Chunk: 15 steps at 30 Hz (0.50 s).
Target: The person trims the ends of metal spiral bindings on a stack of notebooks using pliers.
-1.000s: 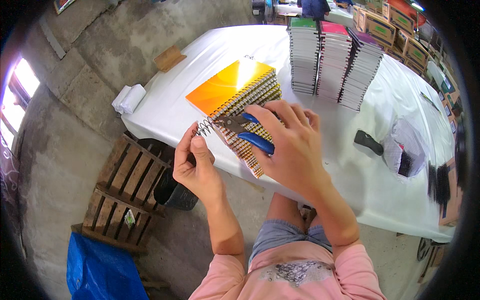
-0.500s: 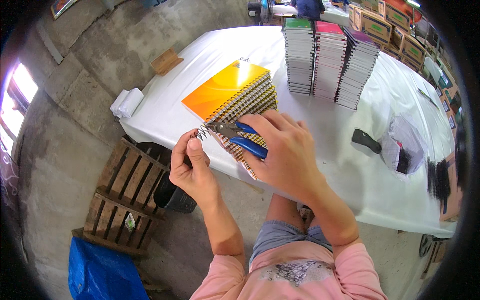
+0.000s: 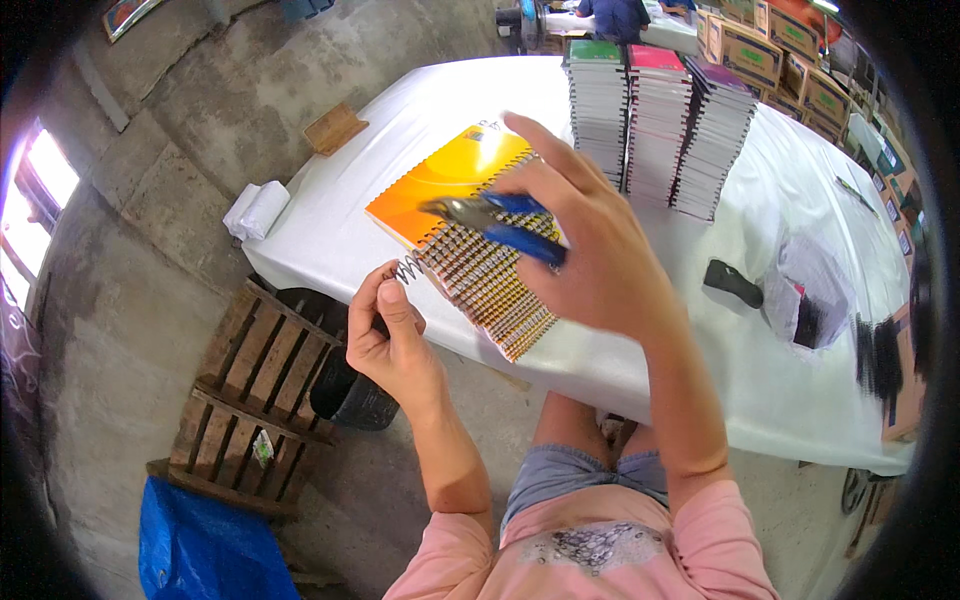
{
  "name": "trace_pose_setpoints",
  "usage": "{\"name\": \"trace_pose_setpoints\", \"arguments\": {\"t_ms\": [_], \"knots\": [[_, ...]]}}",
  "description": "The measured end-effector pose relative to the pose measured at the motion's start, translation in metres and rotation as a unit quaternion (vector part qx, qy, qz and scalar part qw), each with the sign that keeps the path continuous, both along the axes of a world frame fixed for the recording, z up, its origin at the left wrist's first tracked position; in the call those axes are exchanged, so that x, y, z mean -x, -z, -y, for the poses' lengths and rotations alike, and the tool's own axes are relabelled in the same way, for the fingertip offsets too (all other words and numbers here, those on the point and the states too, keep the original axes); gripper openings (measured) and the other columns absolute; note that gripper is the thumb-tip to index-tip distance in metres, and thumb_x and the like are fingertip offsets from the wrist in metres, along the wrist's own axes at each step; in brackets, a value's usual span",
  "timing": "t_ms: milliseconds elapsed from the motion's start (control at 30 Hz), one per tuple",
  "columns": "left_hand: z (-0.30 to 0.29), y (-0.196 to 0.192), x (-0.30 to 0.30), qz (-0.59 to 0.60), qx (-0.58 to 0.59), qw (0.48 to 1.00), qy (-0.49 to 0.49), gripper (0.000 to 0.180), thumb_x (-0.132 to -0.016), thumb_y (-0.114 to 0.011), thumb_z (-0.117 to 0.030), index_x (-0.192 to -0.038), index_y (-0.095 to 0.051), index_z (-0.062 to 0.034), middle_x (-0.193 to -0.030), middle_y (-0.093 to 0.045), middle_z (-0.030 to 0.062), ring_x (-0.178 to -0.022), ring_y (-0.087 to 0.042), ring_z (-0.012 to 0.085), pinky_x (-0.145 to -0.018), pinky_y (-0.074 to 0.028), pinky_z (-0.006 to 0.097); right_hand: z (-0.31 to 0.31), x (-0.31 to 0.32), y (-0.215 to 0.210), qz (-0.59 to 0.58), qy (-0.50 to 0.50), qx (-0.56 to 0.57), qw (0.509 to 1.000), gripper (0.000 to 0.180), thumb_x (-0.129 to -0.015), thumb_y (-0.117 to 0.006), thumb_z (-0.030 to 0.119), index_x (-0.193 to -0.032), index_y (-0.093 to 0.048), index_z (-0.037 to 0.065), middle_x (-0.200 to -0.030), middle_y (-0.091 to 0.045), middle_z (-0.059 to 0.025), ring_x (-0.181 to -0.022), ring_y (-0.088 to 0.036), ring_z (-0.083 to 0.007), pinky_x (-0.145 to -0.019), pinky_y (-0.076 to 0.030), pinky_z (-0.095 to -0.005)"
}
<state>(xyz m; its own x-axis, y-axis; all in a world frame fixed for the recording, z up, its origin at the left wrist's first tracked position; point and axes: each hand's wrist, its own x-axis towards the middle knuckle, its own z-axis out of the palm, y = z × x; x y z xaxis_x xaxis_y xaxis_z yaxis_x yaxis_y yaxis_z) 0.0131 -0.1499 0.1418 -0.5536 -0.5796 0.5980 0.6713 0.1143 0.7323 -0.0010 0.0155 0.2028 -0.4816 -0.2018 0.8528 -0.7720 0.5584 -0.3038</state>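
Since the earlier pictures the right hand (image 3: 590, 250) has lifted off the stack of spiral notebooks (image 3: 470, 240) and now hovers above it, carrying the blue-handled pliers (image 3: 500, 222) with it; the pliers' metal nose points toward the person's left, over the orange cover of the top notebook; the right fingers are curled round the blue handles, with the index finger stretched out above them; whether the pliers' nose is closed cannot be told. The left hand (image 3: 390, 345) has stayed at the near left corner of the stack; its thumb and forefinger are pressed together on the free end of the wire spiral (image 3: 405, 270), which sticks out past the notebooks' edge. The notebooks lie at an angle on the white-covered worktop (image 3: 330, 220), close to its near edge, spiral side toward the person; behind them stand three tall piles of notebooks (image 3: 655, 125) with green, pink and purple tops; a white roll (image 3: 255, 210) rests at the worktop's left corner; a dark object (image 3: 732, 283) lies to the right beside a clear plastic bag (image 3: 815, 295); a wooden pallet (image 3: 255, 400) sits on the floor below the left hand.
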Motion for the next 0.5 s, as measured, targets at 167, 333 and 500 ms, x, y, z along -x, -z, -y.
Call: {"name": "trace_pose_setpoints", "arguments": {"t_ms": [167, 333, 500], "knots": [[0.005, 0.0, -0.002, -0.018, 0.002, 0.999, -0.027, 0.026, -0.093, -0.055, -0.022, -0.099, -0.06, 0.0029, -0.058, -0.043, -0.0053, -0.05, -0.032, 0.0007, -0.044, -0.021, 0.018, 0.007, 0.03, -0.003, 0.031, -0.031, -0.074, 0.996, 0.035, -0.066, -0.068, 0.004, -0.099, -0.055, 0.007, -0.095, -0.062, -0.012, -0.088, -0.057, -0.0303, -0.079, -0.044, -0.0401], [0.007, -0.015, -0.027, -0.134, -0.106, 0.984, 0.042, 0.023, -0.092, -0.054, -0.021, -0.098, -0.054, 0.0012, -0.064, -0.042, -0.0023, -0.05, -0.03, 0.0026, -0.041, -0.022, 0.017, -0.004, 0.032, -0.006, 0.03, -0.01, -0.089, 0.996, 0.035, -0.066, -0.069, 0.011, -0.096, -0.051, 0.01, -0.084, -0.062, -0.0121, -0.085, -0.059, -0.0311, -0.073, -0.042, -0.0451], [-0.033, 0.029, -0.072, 0.061, -0.566, 0.625, 0.534, 0.03, -0.092, -0.053, -0.035, -0.099, -0.053, -0.0059, -0.072, -0.04, -0.0027, -0.051, -0.032, 0.0025, -0.043, -0.029, 0.016, -0.039, 0.008, 0.013, -0.054, -0.074, 0.155, 0.984, 0.039, -0.071, -0.073, 0.019, -0.103, -0.054, 0.008, -0.09, -0.059, -0.0113, -0.083, -0.056, -0.0308, -0.077, -0.043, -0.0419]]}}
